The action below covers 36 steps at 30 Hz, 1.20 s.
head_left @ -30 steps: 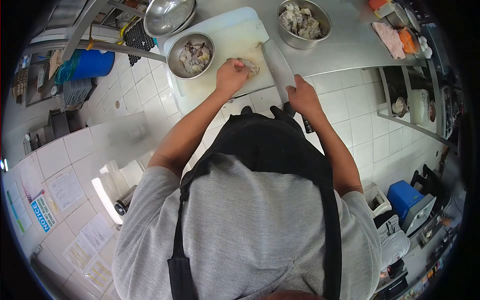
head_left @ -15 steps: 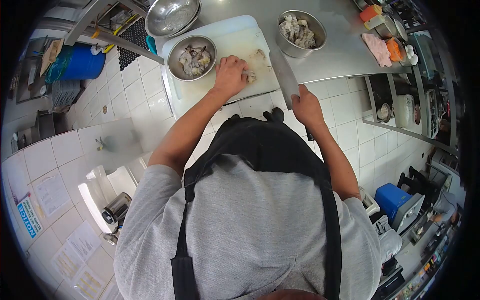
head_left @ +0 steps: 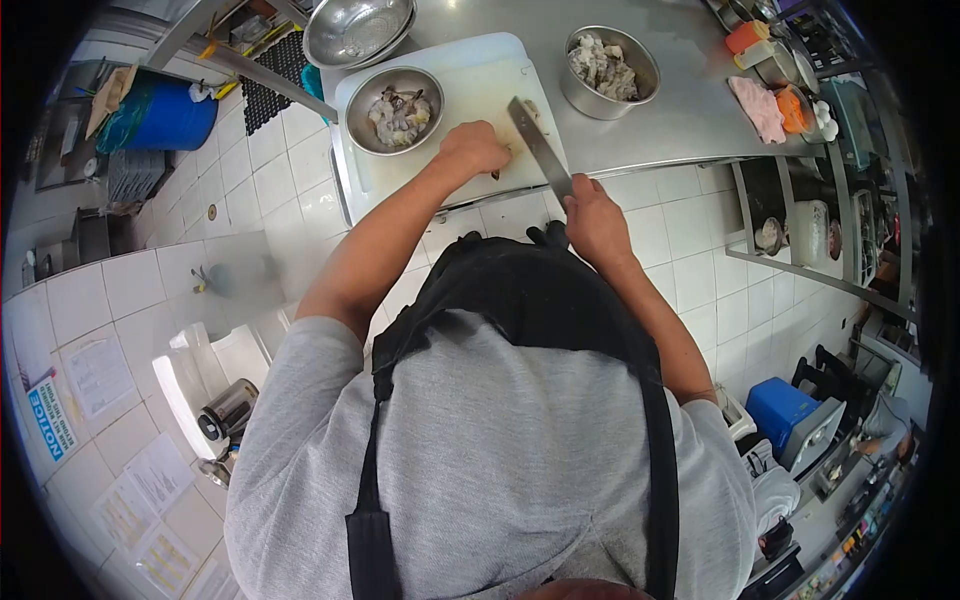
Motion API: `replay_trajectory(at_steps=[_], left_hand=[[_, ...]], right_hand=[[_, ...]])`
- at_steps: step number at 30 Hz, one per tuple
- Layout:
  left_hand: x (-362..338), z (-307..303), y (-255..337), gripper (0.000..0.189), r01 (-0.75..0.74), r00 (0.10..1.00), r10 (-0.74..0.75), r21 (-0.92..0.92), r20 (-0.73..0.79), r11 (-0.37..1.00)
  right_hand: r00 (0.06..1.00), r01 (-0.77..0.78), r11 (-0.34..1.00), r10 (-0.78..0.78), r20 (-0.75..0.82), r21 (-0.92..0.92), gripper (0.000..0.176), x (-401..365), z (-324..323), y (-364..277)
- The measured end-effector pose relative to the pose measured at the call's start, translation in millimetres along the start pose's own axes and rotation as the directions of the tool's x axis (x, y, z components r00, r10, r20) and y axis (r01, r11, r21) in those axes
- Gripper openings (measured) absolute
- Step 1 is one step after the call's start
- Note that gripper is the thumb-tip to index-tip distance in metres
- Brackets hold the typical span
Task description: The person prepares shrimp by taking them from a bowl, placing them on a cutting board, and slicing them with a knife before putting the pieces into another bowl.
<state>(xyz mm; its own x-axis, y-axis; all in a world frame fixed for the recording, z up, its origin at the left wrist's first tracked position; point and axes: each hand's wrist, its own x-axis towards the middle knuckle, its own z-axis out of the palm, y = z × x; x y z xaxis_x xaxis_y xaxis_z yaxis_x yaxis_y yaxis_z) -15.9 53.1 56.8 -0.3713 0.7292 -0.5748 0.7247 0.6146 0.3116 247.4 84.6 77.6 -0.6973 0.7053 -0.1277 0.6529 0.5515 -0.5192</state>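
My left hand [head_left: 477,148] is closed over the white cutting board [head_left: 475,75], its fingers curled round a shrimp that is mostly hidden; a small dark tip shows below them. In my right hand [head_left: 598,220] is the handle of a kitchen knife [head_left: 540,150]. The blade slants up and left over the board's right side, apart from my left hand. A steel bowl [head_left: 385,149] holding peeled-looking shrimp [head_left: 400,117] stands on the board, left of my left hand. Small scraps lie near the blade's tip.
A deeper steel bowl [head_left: 607,108] with greyish shrimp pieces stands on the metal counter [head_left: 680,120], right of the board. Stacked colanders [head_left: 358,30] sit behind at left. A pink cloth [head_left: 757,110] lies farther right. A metal shelf rack [head_left: 800,260] stands at right.
My left hand has shifted right and turned, covering the shrimp that showed beside its fingers. My right hand has moved left, bringing the knife over the board with its blade turned more edge-on.
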Motion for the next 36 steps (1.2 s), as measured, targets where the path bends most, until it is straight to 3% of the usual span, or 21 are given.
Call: replay_trajectory(at_steps=[2, 4, 6, 7, 9, 12, 15, 20, 28, 31, 36], left_hand=[[0, -7, 2, 0.040, -0.017, 0.999, 0.017, 0.008, 0.031, 1.000], [-1, -3, -1, 0.039, -0.032, 0.997, 0.030, 0.018, 0.066, 0.999], [-5, 8, -8, 0.035, -0.145, 0.982, 0.160, 0.148, -0.095, 0.978], [-7, 17, -12, 0.035, -0.144, 0.983, 0.159, 0.148, -0.095, 0.978], [-13, 37, -18, 0.034, -0.335, 0.821, 0.398, 0.217, -0.411, 0.917], [-11, 49, -18, 0.032, -0.421, 0.769, 0.419, 0.110, -0.482, 0.900], [-9, 50, -13, 0.032, -0.359, 0.822, 0.312, -0.007, -0.477, 0.933], [-3, 58, -11, 0.029, -0.377, 0.791, 0.318, -0.006, -0.522, 0.926], [-3, 50, -14, 0.033, -0.345, 0.815, 0.272, -0.050, -0.512, 0.937], [-5, 50, -14, 0.033, -0.279, 0.843, 0.215, -0.060, -0.493, 0.958], [4, 59, -22, 0.023, -0.359, 0.800, 0.281, -0.049, -0.530, 0.932]], right_hand=[[0.999, 0.040, 0.999, -0.040, -0.002, 0.009, 0.022, 3, 6, -2], [0.994, 0.024, 0.998, -0.017, 0.107, -0.063, 0.022, 12, 12, -3], [0.995, 0.021, 0.997, -0.014, 0.099, -0.070, 0.022, 16, 12, -5], [0.996, 0.019, 0.997, -0.012, 0.092, -0.079, 0.022, 19, 12, -6], [0.996, 0.021, 0.996, -0.013, 0.091, -0.089, 0.021, 22, 12, -6], [0.996, 0.043, 0.991, -0.032, 0.087, -0.128, 0.022, 28, 11, -5], [0.993, 0.063, 0.977, -0.041, 0.112, -0.203, 0.024, 23, 4, -12], [0.991, 0.099, 0.953, -0.068, 0.114, -0.286, 0.025, 36, 8, -23], [0.988, 0.154, 0.969, -0.150, 0.035, -0.193, 0.021, 46, -2, -24], [0.986, 0.149, 0.960, -0.127, 0.104, -0.238, 0.021, 31, -15, -29], [0.982, 0.144, 0.948, -0.103, 0.155, -0.283, 0.020, 39, -2, -28]])
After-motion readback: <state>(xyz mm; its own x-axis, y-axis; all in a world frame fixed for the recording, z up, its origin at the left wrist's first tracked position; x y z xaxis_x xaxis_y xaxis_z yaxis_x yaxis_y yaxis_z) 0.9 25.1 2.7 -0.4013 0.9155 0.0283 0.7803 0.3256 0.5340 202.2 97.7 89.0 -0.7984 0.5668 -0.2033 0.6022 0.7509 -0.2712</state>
